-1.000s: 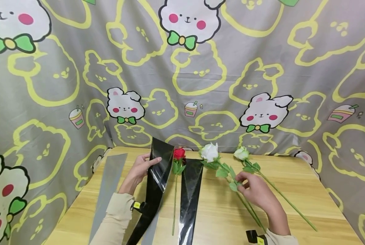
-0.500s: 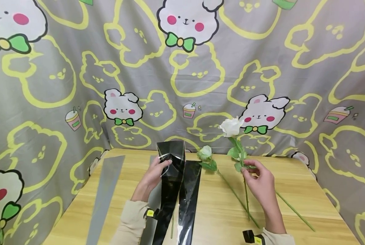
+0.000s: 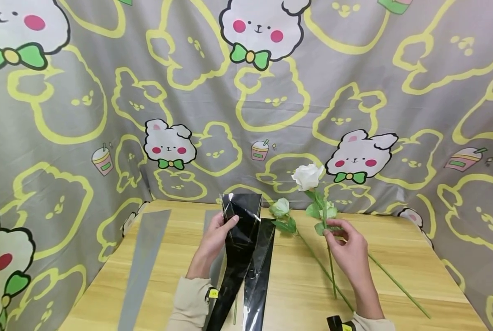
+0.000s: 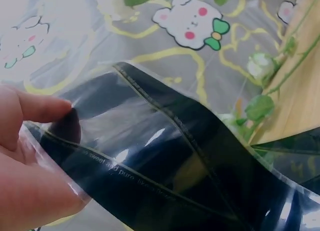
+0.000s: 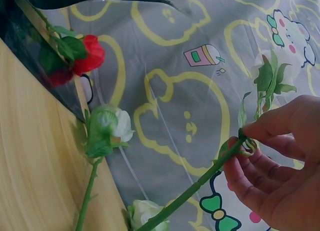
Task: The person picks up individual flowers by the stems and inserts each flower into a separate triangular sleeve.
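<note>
In the head view my left hand (image 3: 215, 239) holds a black flower sleeve (image 3: 243, 230) near its wide top, thumb on the front; in the left wrist view the thumb and a finger grip the film edge (image 4: 75, 141). My right hand (image 3: 350, 246) pinches the green stem of a white rose (image 3: 307, 177), which stands raised and nearly upright. Two paler roses lie on the table, one bloom (image 3: 279, 208) left of the raised stem, the other (image 3: 331, 210) behind it. The red rose (image 5: 90, 55) shows in the right wrist view; the sleeve hides its bloom in the head view.
A second black sleeve (image 3: 260, 287) lies partly under the held one. Grey translucent strips rest to the left, one (image 3: 144, 257) fully visible. A patterned curtain (image 3: 213, 92) hangs close behind the wooden table (image 3: 304, 299).
My right hand has lifted the white rose off the table, its bloom rising. My left hand has moved right with the black sleeve, which now covers the red rose's bloom.
</note>
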A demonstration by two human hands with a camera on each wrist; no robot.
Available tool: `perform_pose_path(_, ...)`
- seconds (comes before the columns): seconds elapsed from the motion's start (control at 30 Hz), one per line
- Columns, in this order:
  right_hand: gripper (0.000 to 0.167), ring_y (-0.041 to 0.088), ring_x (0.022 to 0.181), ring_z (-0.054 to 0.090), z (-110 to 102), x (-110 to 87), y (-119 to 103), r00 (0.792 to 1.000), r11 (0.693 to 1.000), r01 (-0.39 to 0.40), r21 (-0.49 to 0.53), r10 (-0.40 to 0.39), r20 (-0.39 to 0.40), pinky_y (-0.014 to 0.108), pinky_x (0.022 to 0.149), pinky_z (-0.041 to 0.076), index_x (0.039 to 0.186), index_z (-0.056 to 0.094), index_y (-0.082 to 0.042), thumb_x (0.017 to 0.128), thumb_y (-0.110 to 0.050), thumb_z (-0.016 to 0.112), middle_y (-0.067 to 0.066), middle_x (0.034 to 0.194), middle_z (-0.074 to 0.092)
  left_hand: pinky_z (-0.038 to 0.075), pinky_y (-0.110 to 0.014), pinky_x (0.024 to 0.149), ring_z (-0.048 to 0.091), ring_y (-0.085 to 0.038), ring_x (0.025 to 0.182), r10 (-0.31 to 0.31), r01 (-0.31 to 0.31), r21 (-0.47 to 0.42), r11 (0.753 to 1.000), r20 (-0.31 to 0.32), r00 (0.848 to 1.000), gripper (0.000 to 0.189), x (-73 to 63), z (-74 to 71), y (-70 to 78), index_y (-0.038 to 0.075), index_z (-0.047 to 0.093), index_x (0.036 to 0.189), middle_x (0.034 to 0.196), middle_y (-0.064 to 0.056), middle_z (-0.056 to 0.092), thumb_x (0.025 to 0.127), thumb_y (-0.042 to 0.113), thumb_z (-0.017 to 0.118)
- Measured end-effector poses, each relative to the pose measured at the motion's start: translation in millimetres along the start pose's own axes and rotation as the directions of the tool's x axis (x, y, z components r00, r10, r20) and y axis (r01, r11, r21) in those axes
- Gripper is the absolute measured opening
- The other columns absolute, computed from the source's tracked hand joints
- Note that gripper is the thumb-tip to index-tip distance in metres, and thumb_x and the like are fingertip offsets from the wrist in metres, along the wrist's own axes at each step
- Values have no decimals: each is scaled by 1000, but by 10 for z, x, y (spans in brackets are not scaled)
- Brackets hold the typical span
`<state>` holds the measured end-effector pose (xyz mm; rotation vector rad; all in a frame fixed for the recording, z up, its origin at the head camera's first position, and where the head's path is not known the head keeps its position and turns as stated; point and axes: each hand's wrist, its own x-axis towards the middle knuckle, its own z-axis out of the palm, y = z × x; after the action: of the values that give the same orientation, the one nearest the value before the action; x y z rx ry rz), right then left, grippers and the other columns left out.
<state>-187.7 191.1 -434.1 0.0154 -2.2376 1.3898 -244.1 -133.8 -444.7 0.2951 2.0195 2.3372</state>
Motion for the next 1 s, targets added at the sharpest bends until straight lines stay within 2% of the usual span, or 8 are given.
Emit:
perform_pose_path(0.1, 22, 4, 86, 67, 9, 3, -4, 1000, 1000, -7, 14, 7, 1, 11, 69, 52, 111, 73, -2, 90, 3, 72, 13, 112, 72, 51, -26, 85, 63, -13, 93, 3, -3, 14, 1000, -4, 1000, 25, -8, 32, -3, -9, 56, 127, 105, -7, 67, 105, 2, 51)
perform_pose_path(0.2, 23, 6, 86, 67, 18, -2, 2, 1000, 999, -17, 27, 17, 2, 11, 69, 52, 112, 74, -2, 90, 4, 72, 13, 112, 72, 52, -27, 83, 64, -13, 94, -19, 19, -47, 999, 15, 1000, 32, -27, 53, -4, -7, 50, 135, 107, -7, 66, 108, 8, 47)
perform_pose_path(0.33, 23, 7, 86, 67, 31, -24, 19, 1000, 1000, -19, 25, 18, 10, 12, 69, 53, 112, 73, -2, 90, 4, 73, 13, 113, 72, 53, -28, 83, 65, -12, 92, -37, 41, -116, 992, 32, 999, 35, -52, 58, -21, -8, 52, 131, 103, -3, 66, 111, 20, 44)
perform_pose_path(0.57, 21, 21, 89, 71, 80, -64, 40, 999, 1000, -6, 6, 6, 37, 14, 69, 54, 110, 73, -1, 90, 5, 72, 13, 114, 71, 51, -30, 94, 63, -12, 107, -23, 26, -50, 998, 71, 997, 39, -123, 7, -32, -10, 44, 144, 125, -10, 62, 111, 11, 41)
perform_pose_path(0.7, 22, 21, 90, 71, 83, -70, 28, 999, 1000, -9, 8, 9, 46, 15, 70, 54, 111, 73, -1, 91, 5, 72, 12, 115, 71, 49, -29, 95, 60, -11, 110, -28, 30, -28, 999, 72, 997, 43, -150, -11, -16, -8, 41, 145, 128, -12, 60, 111, 18, 42)
perform_pose_path(0.87, 22, 9, 86, 68, 17, -54, -24, 999, 997, -27, 77, 25, 29, 15, 68, 54, 113, 73, -1, 92, 4, 72, 15, 113, 71, 51, -27, 86, 61, -11, 99, 28, -29, 9, 1000, 86, 996, 43, -119, 30, -4, -13, 52, 127, 109, -6, 64, 112, 27, 45)
perform_pose_path(0.93, 22, 4, 85, 67, -13, -31, -45, 999, 991, -39, 129, 36, 27, 15, 69, 55, 114, 73, 0, 93, 3, 72, 15, 114, 71, 49, -24, 74, 58, -11, 81, 65, -69, 59, 996, 62, 996, 38, -85, 69, 4, -14, 59, 114, 89, -2, 61, 110, 22, 51)
perform_pose_path(1.0, 22, 3, 84, 67, -39, 3, -66, 998, 980, -62, 190, 58, 29, 16, 70, 55, 116, 72, 2, 93, 2, 73, 12, 114, 71, 45, -23, 69, 53, -9, 73, 93, -95, 100, 991, 20, 995, 32, -58, 106, 14, -14, 63, 107, 79, 1, 59, 107, 17, 56)
